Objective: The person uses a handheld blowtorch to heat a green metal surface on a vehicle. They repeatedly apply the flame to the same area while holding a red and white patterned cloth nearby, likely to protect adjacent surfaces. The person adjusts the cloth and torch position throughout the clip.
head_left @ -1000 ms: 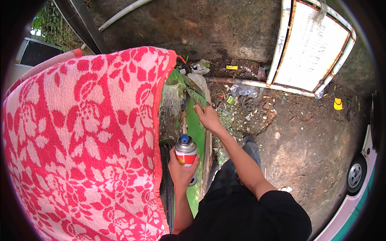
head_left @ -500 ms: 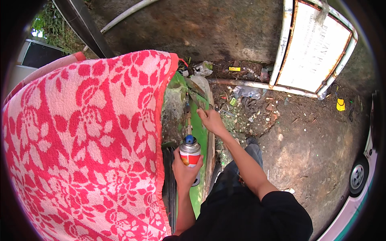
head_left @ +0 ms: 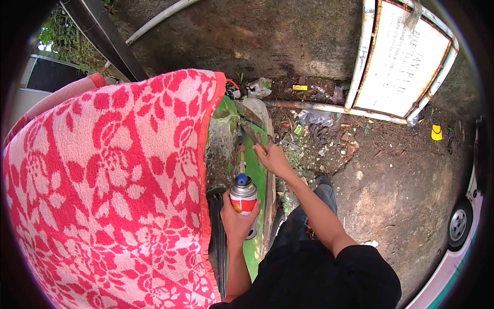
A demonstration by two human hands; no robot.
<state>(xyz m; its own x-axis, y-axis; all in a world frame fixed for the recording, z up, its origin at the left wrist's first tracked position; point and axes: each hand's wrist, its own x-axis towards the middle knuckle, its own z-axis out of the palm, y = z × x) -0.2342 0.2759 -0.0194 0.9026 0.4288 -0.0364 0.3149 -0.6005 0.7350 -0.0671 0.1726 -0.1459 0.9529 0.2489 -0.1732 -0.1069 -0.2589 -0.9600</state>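
Observation:
My left hand (head_left: 235,220) is wrapped round a gas torch (head_left: 243,199), a canister in white, red and silver with a blue fitting and a brass-coloured nozzle pointing away from me. Just beyond it, my right hand (head_left: 274,160) is closed on the handle of a scraper (head_left: 250,133) with a flat, dark blade. The blade slants toward a worn patch near the far end of a green painted panel (head_left: 252,260). Grey, stripped-looking areas show beside the green paint. The nozzle's tip lies close to the blade; I cannot make out a flame.
A pink and red floral blanket (head_left: 113,170) covers a large shape on the left. Rubble and plastic litter (head_left: 316,118) lie beyond the panel. A white signboard (head_left: 401,62) in a rusty frame leans at the far right. A vehicle wheel (head_left: 457,225) shows at the right edge.
My right hand and the scraper have shifted slightly toward me, and the blade's angle has changed a little. My left hand holds the torch in nearly the same place.

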